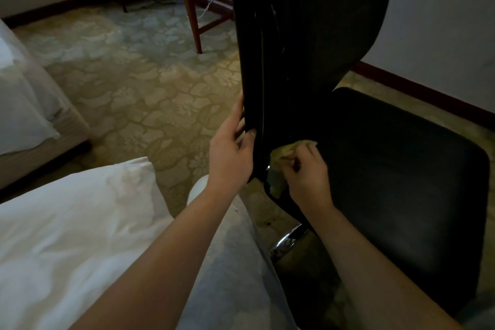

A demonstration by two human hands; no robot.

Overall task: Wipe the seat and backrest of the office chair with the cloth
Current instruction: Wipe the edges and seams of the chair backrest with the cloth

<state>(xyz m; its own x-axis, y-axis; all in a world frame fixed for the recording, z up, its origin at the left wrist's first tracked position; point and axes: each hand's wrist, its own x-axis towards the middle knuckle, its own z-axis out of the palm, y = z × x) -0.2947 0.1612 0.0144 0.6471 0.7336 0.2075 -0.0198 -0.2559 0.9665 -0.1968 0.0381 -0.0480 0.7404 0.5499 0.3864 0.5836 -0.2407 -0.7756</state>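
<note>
The black office chair stands in front of me, its tall backrest (308, 35) rising through the middle of the view and its seat (396, 182) spreading to the right. My left hand (230, 150) grips the backrest's left edge low down, thumb on the near face. My right hand (308, 171) holds a crumpled yellow-green cloth (278, 163) and presses it against the bottom of the backrest where it meets the seat. Part of the cloth hangs below my fingers.
A white-sheeted bed (67, 236) fills the lower left, with another bed (24, 104) at the far left. My leg in light trousers (227, 262) is between bed and chair. The chair's chrome base (286, 242) shows below. A wooden table leg (191, 8) stands behind on patterned carpet (139, 80).
</note>
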